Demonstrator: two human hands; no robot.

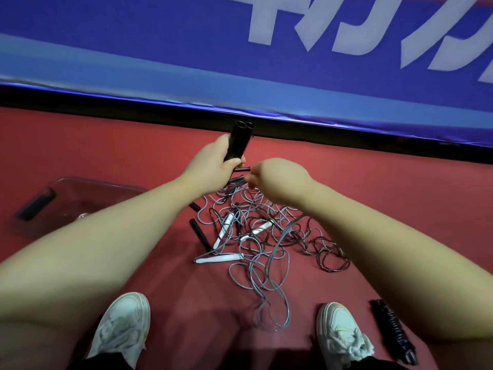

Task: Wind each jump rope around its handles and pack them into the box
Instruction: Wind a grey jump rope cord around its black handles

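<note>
I'm looking down at a matte red floor (128, 156) meeting a blue banner (160, 49) whose white characters I'm failing to read. My left hand (210, 166) is gripping two smooth black handles (240, 140) upright. My right hand (277, 180) is pinching a grey cord (286, 231) above the tangled ropes (256, 236), near a clear plastic box (101, 182).

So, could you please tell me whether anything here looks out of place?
Yes: the ropes lie in one tangled heap on the floor, grey and dark cords looped through each other. A wound black rope lies beside the right shoe, outside the box at the left.
</note>
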